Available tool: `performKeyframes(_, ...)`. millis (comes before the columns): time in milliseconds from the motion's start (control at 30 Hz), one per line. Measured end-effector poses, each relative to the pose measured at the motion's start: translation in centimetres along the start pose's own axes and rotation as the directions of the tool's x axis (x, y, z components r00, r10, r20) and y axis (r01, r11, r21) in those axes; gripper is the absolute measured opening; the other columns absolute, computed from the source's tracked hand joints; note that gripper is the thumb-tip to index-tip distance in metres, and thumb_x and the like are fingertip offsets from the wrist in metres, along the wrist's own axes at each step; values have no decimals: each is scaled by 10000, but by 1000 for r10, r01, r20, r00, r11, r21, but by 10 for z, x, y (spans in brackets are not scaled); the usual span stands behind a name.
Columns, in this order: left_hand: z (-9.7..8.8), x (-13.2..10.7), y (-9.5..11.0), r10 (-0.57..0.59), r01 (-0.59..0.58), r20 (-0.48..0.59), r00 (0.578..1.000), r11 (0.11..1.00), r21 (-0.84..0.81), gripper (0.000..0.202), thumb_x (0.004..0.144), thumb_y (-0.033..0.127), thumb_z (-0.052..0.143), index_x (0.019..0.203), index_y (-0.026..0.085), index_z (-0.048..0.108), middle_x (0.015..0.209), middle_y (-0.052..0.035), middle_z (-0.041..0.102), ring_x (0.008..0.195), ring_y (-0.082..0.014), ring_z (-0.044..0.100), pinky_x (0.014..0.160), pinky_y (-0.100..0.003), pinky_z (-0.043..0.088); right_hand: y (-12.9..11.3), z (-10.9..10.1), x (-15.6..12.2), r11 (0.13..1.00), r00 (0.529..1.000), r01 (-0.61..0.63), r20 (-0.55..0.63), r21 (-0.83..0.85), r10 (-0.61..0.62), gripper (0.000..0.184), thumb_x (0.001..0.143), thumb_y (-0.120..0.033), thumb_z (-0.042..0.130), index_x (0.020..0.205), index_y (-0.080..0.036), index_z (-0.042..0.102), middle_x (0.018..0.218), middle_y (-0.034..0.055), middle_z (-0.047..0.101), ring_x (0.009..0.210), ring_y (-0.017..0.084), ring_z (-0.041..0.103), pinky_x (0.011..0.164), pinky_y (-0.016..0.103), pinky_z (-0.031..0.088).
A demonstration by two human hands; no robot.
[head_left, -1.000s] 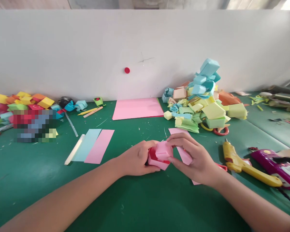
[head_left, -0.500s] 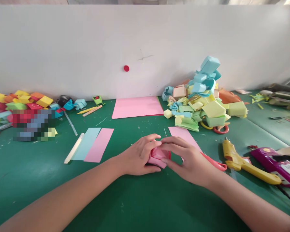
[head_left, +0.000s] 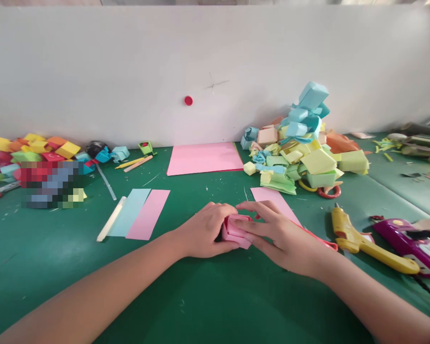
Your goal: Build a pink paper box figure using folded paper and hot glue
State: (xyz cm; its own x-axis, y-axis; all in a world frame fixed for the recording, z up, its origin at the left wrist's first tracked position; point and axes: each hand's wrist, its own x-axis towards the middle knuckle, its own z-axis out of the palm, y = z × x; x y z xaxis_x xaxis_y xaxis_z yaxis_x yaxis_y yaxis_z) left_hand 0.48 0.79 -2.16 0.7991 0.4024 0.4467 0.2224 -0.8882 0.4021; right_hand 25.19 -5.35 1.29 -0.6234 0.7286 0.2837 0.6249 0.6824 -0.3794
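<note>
A small folded pink paper box point(head_left: 235, 231) rests on the green table point(head_left: 215, 296) between both hands. My left hand point(head_left: 204, 230) curls round its left side, fingers closed on it. Pressing on the box's top and right side is my right hand point(head_left: 277, 236), its fingers laid over the paper. A pink paper strip point(head_left: 272, 198) lies just behind my right hand.
A pink sheet point(head_left: 203, 158) lies at the back. Blue and pink strips point(head_left: 139, 213) lie left. Piles of folded paper boxes stand right point(head_left: 301, 148) and left point(head_left: 32, 153). Red-handled scissors point(head_left: 324, 243), a yellow glue gun point(head_left: 365, 239) and a purple tool point(head_left: 408, 241) lie at right.
The pink flap that my right hand held up has been folded down; both hands now press the box flat and low on the table.
</note>
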Motion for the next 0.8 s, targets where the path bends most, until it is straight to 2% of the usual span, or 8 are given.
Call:
performKeyframes(200, -8, 5, 6, -85, 83, 124, 989, 996, 17, 458, 971, 492, 627, 1310, 230, 467, 1260, -112, 665, 1114, -293, 649, 949, -427, 439, 3, -6, -7, 999, 988, 1, 155, -43, 6, 550, 1027, -403, 550, 1552, -454, 395, 1601, 62, 391, 1378, 366, 445, 984, 578, 574)
performKeyframes(300, -11, 7, 9, -98, 98, 145, 985, 995, 9, 455, 969, 470, 634, 1329, 239, 479, 1271, -100, 669, 1099, -280, 652, 936, -404, 431, 4, -8, -9, 998, 985, -21, 170, -54, 30, 585, 1005, -464, 576, 1556, -474, 378, 1619, 58, 379, 1399, 385, 438, 984, 604, 571)
performKeyframes(400, -11, 8, 10, -103, 104, 144, 984, 995, -3, 464, 960, 437, 655, 1342, 255, 466, 1291, -87, 664, 1116, -277, 650, 942, -405, 436, 7, -10, -9, 999, 986, -17, 166, -49, 25, 562, 1011, -445, 566, 1548, -464, 403, 1609, 69, 393, 1396, 382, 444, 954, 587, 589)
performKeyframes(533, -7, 4, 7, -87, 86, 54, 995, 996, 12, 515, 945, 452, 662, 1343, 237, 415, 1262, -117, 654, 1073, -291, 666, 933, -441, 482, 11, -14, -8, 1000, 998, 20, 61, -19, -18, 455, 1019, -370, 552, 1473, -398, 536, 1532, 91, 486, 1341, 352, 501, 991, 577, 566)
performKeyframes(600, -3, 0, 4, -57, 57, -7, 998, 998, 10, 529, 938, 444, 667, 1340, 236, 393, 1283, -139, 633, 1115, -307, 659, 949, -462, 499, 13, -14, -8, 1000, 1000, 20, -13, 3, -20, 412, 1016, -341, 553, 1426, -363, 583, 1485, 99, 530, 1330, 344, 516, 1024, 580, 541)
performKeyframes(800, 0, -2, 1, 22, -19, -120, 993, 1000, 21, 540, 908, 310, 704, 1342, 231, 394, 1332, -166, 596, 1227, -314, 613, 1000, -485, 496, 13, -13, -8, 999, 983, 28, -179, 17, -25, 430, 1002, -290, 575, 1427, -347, 563, 1361, 109, 589, 1309, 343, 515, 1055, 577, 490)
